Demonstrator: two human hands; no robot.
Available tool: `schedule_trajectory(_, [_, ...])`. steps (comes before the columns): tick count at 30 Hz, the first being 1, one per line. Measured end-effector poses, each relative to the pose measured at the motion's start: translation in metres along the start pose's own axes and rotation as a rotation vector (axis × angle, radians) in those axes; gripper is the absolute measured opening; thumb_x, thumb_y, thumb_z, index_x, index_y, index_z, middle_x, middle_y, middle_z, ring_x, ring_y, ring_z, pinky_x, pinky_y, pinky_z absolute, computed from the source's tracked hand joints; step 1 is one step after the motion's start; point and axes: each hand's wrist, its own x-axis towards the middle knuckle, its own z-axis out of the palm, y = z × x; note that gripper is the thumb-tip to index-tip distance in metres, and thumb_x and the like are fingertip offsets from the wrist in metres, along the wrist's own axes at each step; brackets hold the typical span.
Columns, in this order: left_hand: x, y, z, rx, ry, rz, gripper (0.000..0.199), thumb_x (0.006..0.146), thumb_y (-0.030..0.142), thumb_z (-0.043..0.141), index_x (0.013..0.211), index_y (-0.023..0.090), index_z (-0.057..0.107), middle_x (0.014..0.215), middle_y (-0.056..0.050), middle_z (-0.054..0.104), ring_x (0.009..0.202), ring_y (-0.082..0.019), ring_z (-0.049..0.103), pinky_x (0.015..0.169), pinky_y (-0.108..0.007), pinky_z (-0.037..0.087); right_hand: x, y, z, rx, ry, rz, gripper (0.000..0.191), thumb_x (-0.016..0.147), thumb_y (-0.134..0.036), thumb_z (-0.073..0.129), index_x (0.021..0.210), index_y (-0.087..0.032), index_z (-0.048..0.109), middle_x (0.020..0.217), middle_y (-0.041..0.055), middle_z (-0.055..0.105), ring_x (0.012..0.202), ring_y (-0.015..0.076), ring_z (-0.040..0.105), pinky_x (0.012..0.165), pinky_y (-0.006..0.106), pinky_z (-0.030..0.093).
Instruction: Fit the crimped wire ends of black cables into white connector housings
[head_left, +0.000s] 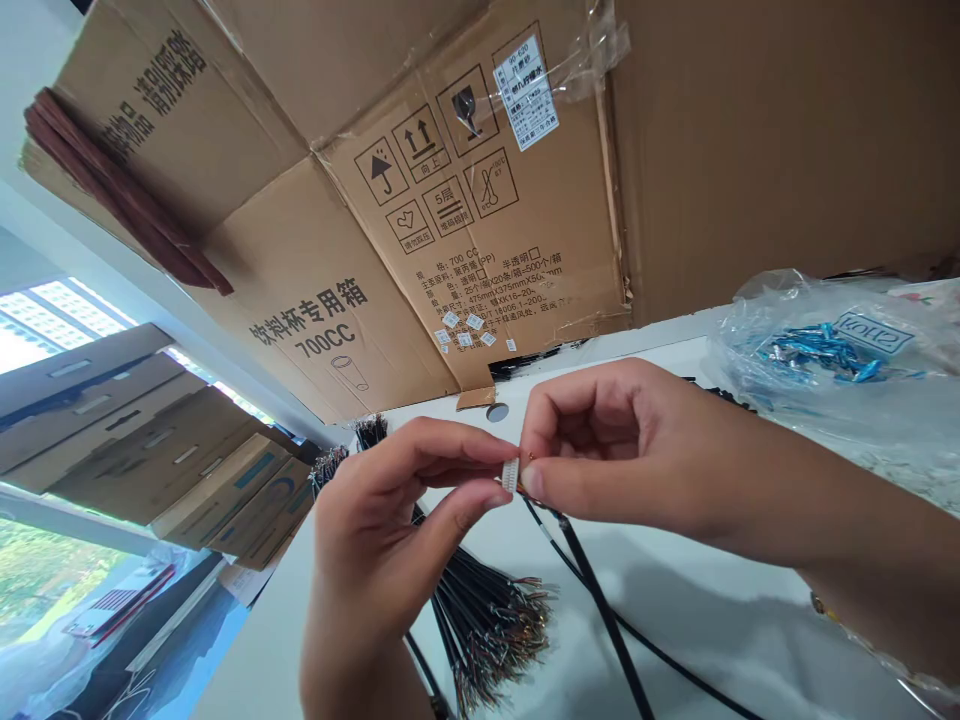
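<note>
White plastic connector [511, 475] pinched between the left hand's [379, 535] fingers, the right hand's [607, 450] fingers pressed together at its right end; black wire bundle [480, 620] lies on the desk [720, 600] below.

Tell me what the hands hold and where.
A small white connector: the left hand pinches one side between thumb and forefinger; the right hand grips its other end.

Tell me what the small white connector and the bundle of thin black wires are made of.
The small white connector looks like opaque, matte moulded plastic, going by its ribbed body, though the fingers partly hide it. The bundle of thin black wires seems plastic-insulated, with a slight sheen; the tips are too small to tell.
</note>
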Motion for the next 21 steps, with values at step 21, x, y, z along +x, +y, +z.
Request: schedule_trajectory(21, [-0.0022,-0.0017,0.0039,0.004,0.092,0.079,0.021,0.084,0.014,0.074,0.101,0.028,0.073,0.091,0.003,0.076,0.081,-0.012,0.072,0.075,-0.018,0.062,-0.0086,-0.001,0.0075,-0.028,0.067,0.033,0.012,0.083,-0.029,0.069,0.079,-0.021,0.06,0.076,-0.0011,0.051,0.069,0.0102,0.045,0.052,0.018,0.034])
